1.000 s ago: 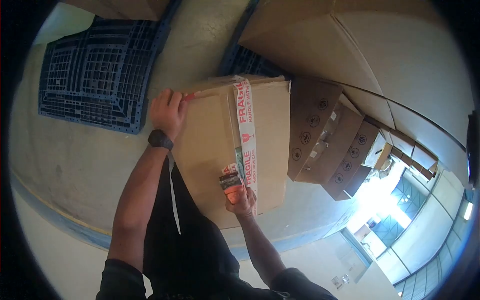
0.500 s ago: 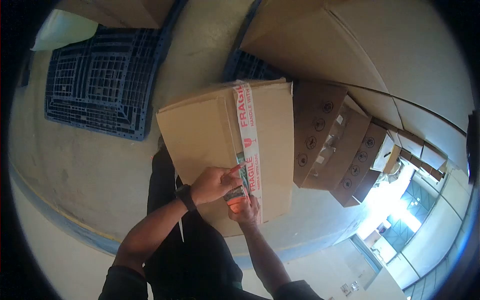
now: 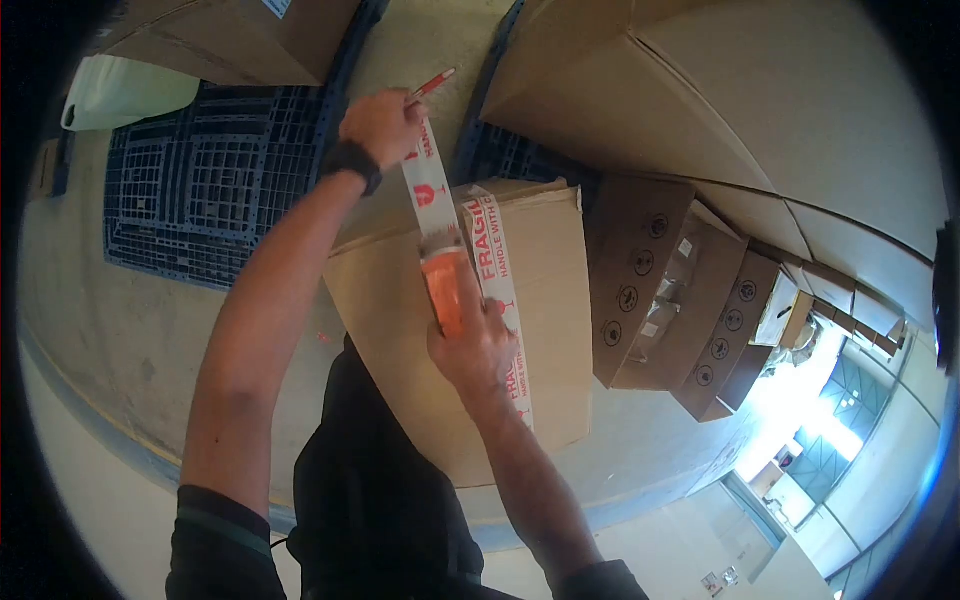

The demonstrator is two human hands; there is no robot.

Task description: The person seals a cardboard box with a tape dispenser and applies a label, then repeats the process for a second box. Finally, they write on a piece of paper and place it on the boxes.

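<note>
A brown cardboard box (image 3: 550, 300) stands in front of me, with a white strip of red "FRAGILE" tape along its top. My right hand (image 3: 472, 345) grips an orange tape dispenser (image 3: 445, 285) over the box's top. My left hand (image 3: 382, 125) is raised beyond the box's far edge and pinches the free end of the tape (image 3: 425, 185), stretched tight from the dispenser. A red pen (image 3: 430, 85) sticks out of that same hand. A dark watch sits on my left wrist.
Blue plastic pallets (image 3: 200, 190) lie on the concrete floor at the left. Large cardboard boxes (image 3: 720, 110) rise at the right, with smaller printed cartons (image 3: 660, 290) stacked beside the taped box. A pale bag (image 3: 120, 90) lies at the top left.
My left hand left the dispenser and pulled the tape end up and away past the box's far edge. My right hand moved the dispenser further up the box top.
</note>
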